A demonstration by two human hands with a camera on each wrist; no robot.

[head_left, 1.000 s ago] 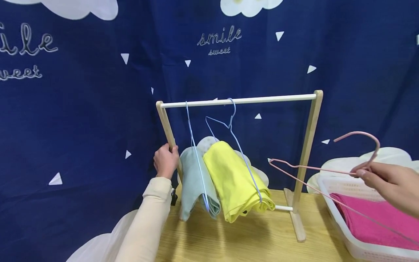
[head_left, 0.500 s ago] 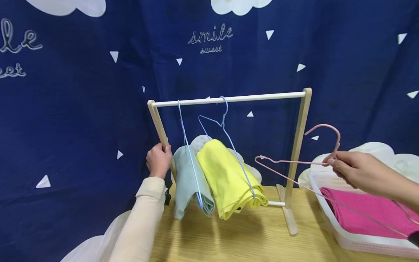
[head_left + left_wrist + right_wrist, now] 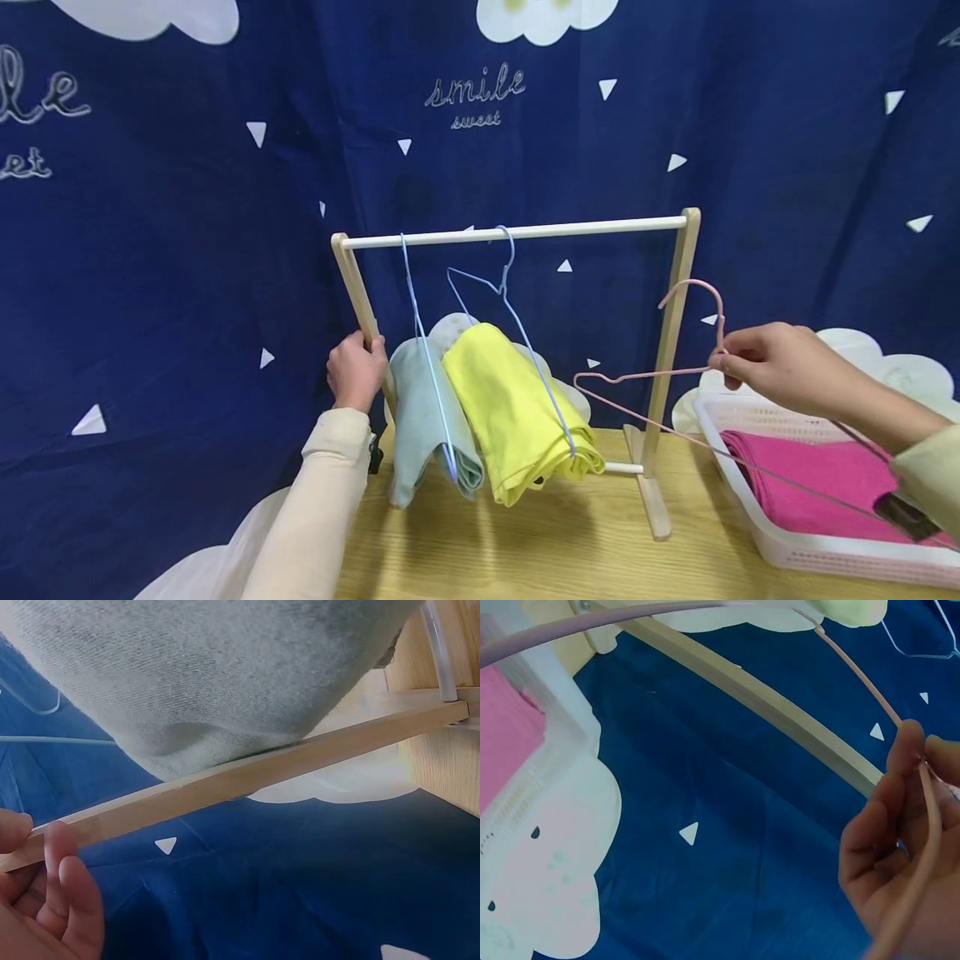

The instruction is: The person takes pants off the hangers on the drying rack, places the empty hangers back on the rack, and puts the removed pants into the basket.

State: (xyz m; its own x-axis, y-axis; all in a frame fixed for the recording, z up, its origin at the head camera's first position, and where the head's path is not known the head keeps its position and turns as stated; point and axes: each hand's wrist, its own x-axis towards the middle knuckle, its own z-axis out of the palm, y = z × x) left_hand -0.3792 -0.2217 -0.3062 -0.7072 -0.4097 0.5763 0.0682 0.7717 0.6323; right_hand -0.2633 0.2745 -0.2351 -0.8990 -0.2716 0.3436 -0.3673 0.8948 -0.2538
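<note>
Head view: R hand (image 3: 787, 367) pinches pink hanger (image 3: 647, 375), hook (image 3: 696, 282) now nearer rack (image 3: 673, 333) than 1 s ago but not on rail (image 3: 600, 227) yet, L hand (image 3: 356, 372) gripping L post (image 3: 356, 287).

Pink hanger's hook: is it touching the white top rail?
Apart. The head view shows the hook below the white top rail, blue curtain visible between them.

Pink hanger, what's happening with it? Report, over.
Right hand pinching pink hanger; left hand gripping rack's left post. Hanger bare where visible, hook off the rail. Right post behind hook in head view; contact unclear.
</note>
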